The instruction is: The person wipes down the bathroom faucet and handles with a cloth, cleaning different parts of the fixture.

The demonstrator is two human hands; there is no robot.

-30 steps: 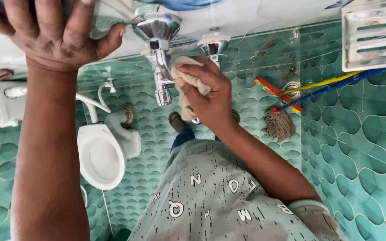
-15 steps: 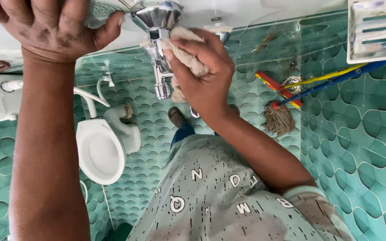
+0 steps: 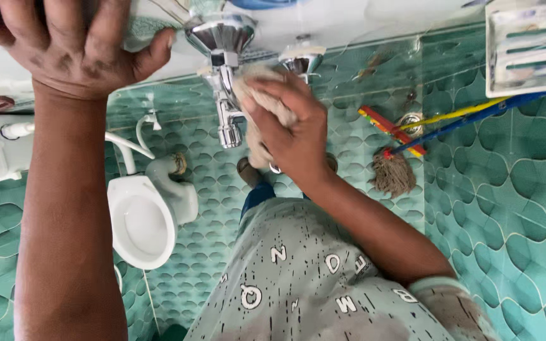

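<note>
Green-tiled bathrm w/ toilet (image 3: 143,221): right hand (image 3: 292,129) grips cloth (image 3: 257,120) on chrome tap (image 3: 225,95), left hand (image 3: 71,44) flat.

A right hand (image 3: 292,129) presses a crumpled beige cloth (image 3: 263,104) against a chrome tap (image 3: 225,95) fixed to a wall. The left hand (image 3: 74,44) lies flat on the white wall surface (image 3: 349,22) beside it. Below are green patterned tiles (image 3: 513,208), a white toilet (image 3: 143,221) and a mop (image 3: 392,172).
</note>
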